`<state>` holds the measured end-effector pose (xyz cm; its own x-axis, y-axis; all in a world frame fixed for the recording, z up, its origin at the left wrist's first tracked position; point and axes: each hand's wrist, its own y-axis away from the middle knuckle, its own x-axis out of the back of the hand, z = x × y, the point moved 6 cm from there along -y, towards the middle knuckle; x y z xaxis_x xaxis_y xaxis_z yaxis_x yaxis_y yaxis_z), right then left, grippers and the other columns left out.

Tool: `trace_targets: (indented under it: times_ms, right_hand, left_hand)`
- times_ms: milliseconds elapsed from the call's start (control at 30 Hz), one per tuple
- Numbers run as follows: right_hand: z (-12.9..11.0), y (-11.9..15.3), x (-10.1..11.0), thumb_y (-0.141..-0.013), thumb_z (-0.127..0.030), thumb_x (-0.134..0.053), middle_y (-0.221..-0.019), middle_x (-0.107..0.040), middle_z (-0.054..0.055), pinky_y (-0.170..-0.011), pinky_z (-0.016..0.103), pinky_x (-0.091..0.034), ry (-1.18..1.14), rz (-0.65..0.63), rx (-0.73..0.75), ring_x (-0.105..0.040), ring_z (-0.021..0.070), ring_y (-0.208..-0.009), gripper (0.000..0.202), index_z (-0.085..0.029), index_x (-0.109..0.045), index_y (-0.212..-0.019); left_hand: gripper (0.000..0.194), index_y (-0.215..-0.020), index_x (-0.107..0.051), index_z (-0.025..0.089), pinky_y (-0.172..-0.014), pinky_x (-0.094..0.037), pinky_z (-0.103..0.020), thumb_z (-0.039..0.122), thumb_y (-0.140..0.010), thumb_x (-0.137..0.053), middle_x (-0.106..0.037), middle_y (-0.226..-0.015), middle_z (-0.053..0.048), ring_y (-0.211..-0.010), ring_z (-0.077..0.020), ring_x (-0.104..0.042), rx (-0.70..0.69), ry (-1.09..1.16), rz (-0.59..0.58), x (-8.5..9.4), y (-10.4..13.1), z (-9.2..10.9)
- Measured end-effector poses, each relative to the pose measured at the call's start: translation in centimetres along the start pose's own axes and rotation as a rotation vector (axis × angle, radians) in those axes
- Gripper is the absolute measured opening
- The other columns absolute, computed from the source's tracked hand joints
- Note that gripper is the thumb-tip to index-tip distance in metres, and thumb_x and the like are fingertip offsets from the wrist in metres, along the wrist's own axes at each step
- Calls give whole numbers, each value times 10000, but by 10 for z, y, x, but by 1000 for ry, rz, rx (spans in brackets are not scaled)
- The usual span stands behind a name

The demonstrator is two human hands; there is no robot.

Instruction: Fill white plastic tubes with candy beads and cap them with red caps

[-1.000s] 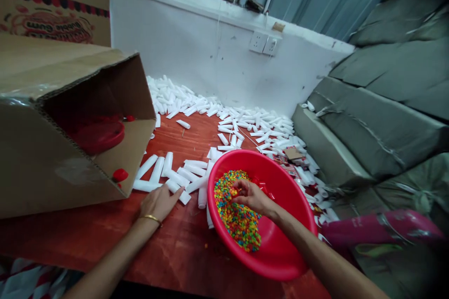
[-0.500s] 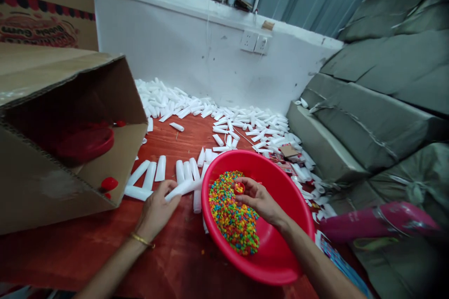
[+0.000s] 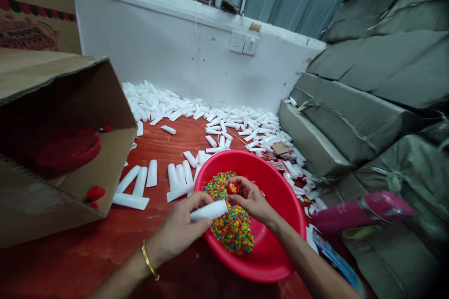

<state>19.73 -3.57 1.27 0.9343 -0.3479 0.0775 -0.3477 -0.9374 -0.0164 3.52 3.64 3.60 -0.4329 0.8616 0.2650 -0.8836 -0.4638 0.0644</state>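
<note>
My left hand [image 3: 177, 226] is closed around a white plastic tube [image 3: 209, 210], its end pointing right over the near-left rim of a red basin [image 3: 280, 215]. Pinched in the fingers of my right hand [image 3: 253, 201] is a small red cap [image 3: 232, 188] with bits of candy in it. Its opening faces up and toward me. Below both hands, a heap of small multicoloured candies [image 3: 233, 233] covers the left part of the basin. Just left of the basin lie several more white tubes [image 3: 180, 175] on the reddish table.
An open cardboard box [image 3: 121, 159] on its side stands left, with red items inside. Many white tubes [image 3: 150, 98] lie along the wall. Stacked wrapped bundles [image 3: 351, 117] rise on the right, and a pink bottle [image 3: 361, 210] lies by the basin.
My left hand has picked the white tube up from beside the others and carried it right, to the basin's rim. My right hand still holds the red cap over the candies.
</note>
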Motion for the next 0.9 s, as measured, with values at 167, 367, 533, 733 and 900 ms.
trace_targets:
  times_ms: [167, 367, 533, 733, 900]
  right_hand:
    - [-3, 3, -6, -681, -224, -638, -783, -505, -14, -604, 244, -411, 142, -23, 67, -483, 115, -673, 261, -203, -500, -902]
    - [-8, 6, -14, -694, -192, -601, -713, -491, -27, -519, 220, -359, 255, -79, 91, -432, 88, -571, 226, -187, -513, -902]
    - [-5, 5, -15, -691, -184, -583, -735, -515, -19, -512, 220, -367, 263, -77, 93, -445, 90, -576, 217, -196, -508, -895]
    - [-2, 5, -14, -651, -133, -574, -909, -564, 26, -515, 219, -378, 194, -44, 76, -498, 97, -617, 420, -212, -417, -1033]
    - [-2, 6, -17, -659, -105, -545, -870, -555, 9, -467, 203, -323, 205, -90, 84, -429, 64, -529, 431, -208, -417, -1057]
  left_hand:
    - [490, -952, -502, 152, -488, -360, -219, 428, -580, -664, -514, -637, 43, -514, -93, -432, 105, 250, 178, 12, -18, -15]
    - [315, -755, -579, 156, -515, -363, -239, 436, -628, -646, -554, -608, 19, -560, -129, -491, 37, -114, 334, 11, -44, -5]
    - [299, -843, -603, 177, -520, -375, -240, 409, -657, -632, -590, -638, 11, -587, -148, -532, 26, -246, 330, 4, -51, 9]
    - [228, -808, -590, 174, -530, -350, -230, 338, -655, -631, -592, -660, 11, -600, -139, -531, 86, -363, 311, 1, -58, 12]
    - [112, -738, -560, 174, -507, -313, -219, 263, -676, -585, -539, -607, 34, -567, -117, -499, 45, -415, 319, -3, -62, 9]
